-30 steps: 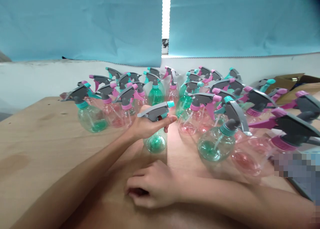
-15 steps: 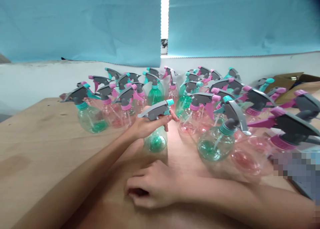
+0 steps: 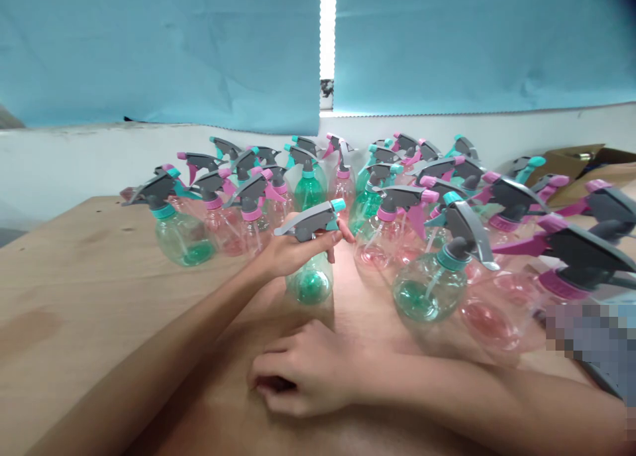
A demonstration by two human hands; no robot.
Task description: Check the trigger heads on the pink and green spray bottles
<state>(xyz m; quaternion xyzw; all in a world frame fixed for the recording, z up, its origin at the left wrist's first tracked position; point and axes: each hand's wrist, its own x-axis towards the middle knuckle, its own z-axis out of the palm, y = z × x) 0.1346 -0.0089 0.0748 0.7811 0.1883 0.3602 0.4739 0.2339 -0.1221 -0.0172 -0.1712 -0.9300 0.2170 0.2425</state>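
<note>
My left hand (image 3: 284, 254) is closed round the neck of a clear green spray bottle (image 3: 310, 285) with a grey trigger head and teal nozzle (image 3: 313, 219). The bottle stands upright on the wooden table (image 3: 74, 290), just in front of the crowd of bottles. My index finger stretches forward under the trigger head. Nearer to me, my right hand (image 3: 308, 370) rests on the table with its fingers curled under. Nothing shows inside them.
Several green and pink spray bottles (image 3: 377, 197) with grey trigger heads stand packed together across the back and right. One green bottle (image 3: 431, 287) stands close on the right, and another (image 3: 181, 234) at the left end. A cardboard box (image 3: 581, 161) lies far right, below blue sheeting (image 3: 173, 52).
My left index finger has shifted slightly up toward the nozzle. The bottle and my right hand stay where they were.
</note>
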